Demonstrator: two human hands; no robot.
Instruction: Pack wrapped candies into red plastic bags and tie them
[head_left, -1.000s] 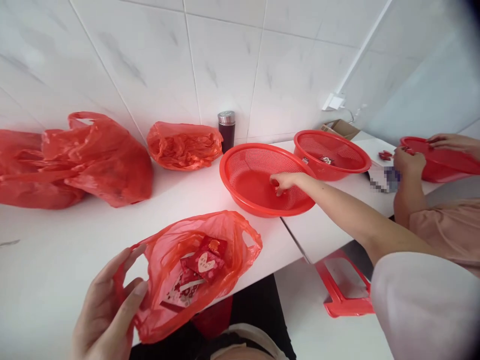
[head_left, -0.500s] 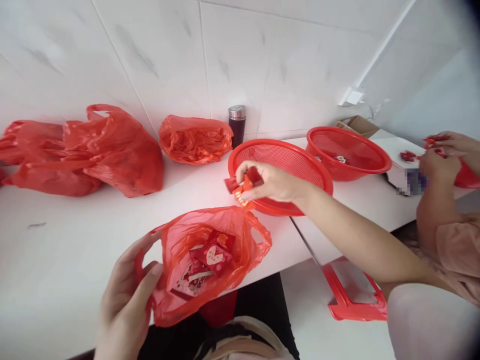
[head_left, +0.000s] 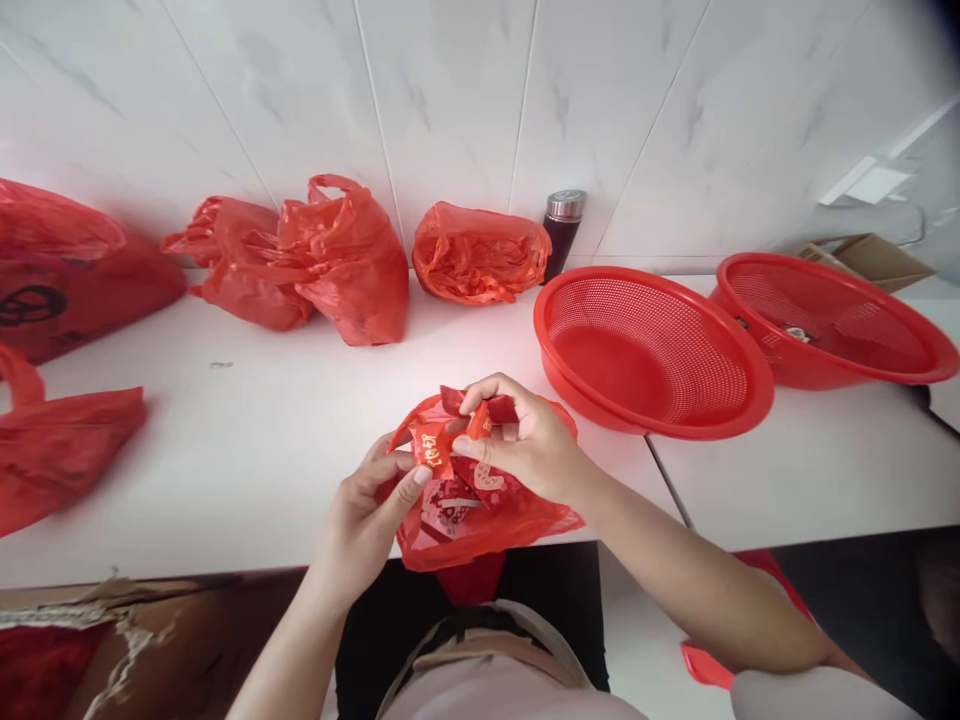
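Note:
Over the mouth of an open red plastic bag, my left hand pinches a small orange-red wrapped packet with gold writing. Close beside it, my right hand grips more small red packets, partly hidden by the fingers. Inside the bag lie flat red and pink packets, one with a pale heart print. The bag rests at the table's front edge, below both hands.
A red mesh basket stands to the right, with a second basket behind it. Filled red bags, a bag of crumpled plastic and a dark flask line the wall. Another red bag lies left; an opened carton sits below.
My left hand has let go of the bag's handle and now holds an orange-red packet. My right hand has come from beside the basket to over the bag. The view has turned left.

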